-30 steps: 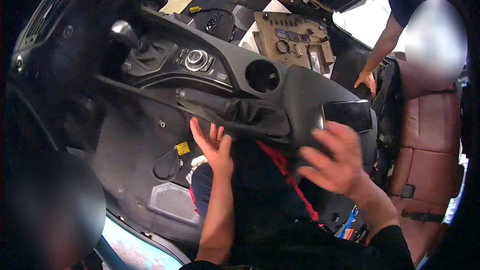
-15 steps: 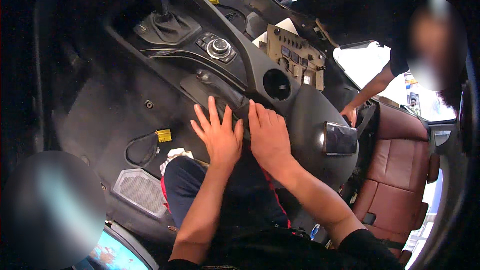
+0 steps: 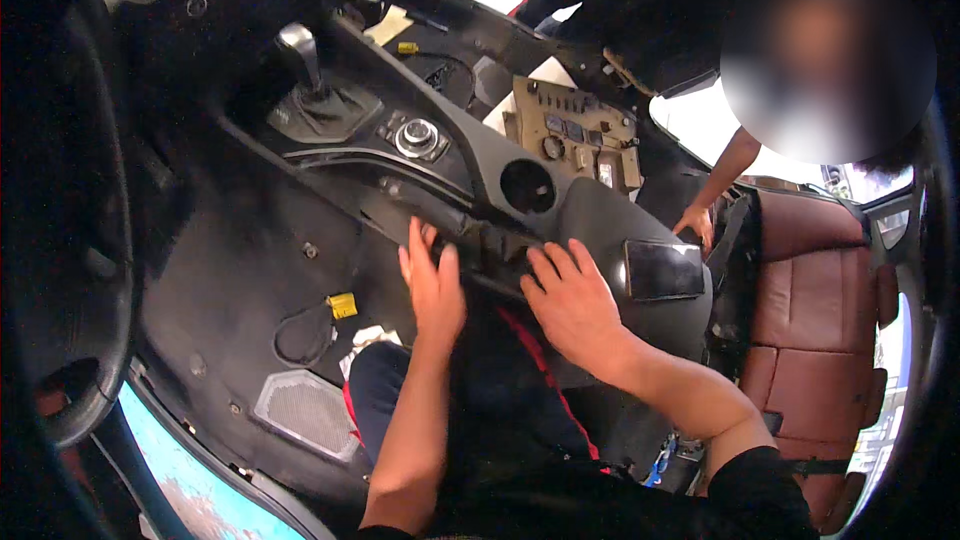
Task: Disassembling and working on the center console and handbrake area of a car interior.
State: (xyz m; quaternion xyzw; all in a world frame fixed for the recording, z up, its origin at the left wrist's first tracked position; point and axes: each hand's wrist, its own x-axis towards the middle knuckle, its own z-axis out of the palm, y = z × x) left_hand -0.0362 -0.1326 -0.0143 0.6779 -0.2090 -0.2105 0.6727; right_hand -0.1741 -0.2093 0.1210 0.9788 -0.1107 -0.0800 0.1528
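Note:
My left hand point(image 3: 434, 292) reaches the near side of a black centre console point(image 3: 470, 168), fingers stretched out and slightly apart beside the handbrake lever point(image 3: 425, 208). Part of those fingers is hidden against the console side. My right hand point(image 3: 580, 308) rests with spread fingers on the console edge, between the lever's boot and the rounded armrest point(image 3: 590, 220). Neither hand appears to hold anything. Ahead of them are a round control knob point(image 3: 416, 138), a cup holder point(image 3: 527, 186) and a gear lever point(image 3: 302, 55). A dark phone-like slab point(image 3: 663, 271) lies on the armrest.
A steering wheel point(image 3: 118, 270) stands at the left. Beyond the console lies a tan panel with sockets point(image 3: 575, 130). Another person's hand point(image 3: 697, 224) rests near the red-brown seat point(image 3: 810, 310). On the floor are a speaker grille point(image 3: 308, 414) and a yellow connector point(image 3: 342, 305).
My hands have moved apart: the right has shifted right toward the armrest, and the left's fingers have drawn closer together. The view has shifted, bringing the steering wheel into sight.

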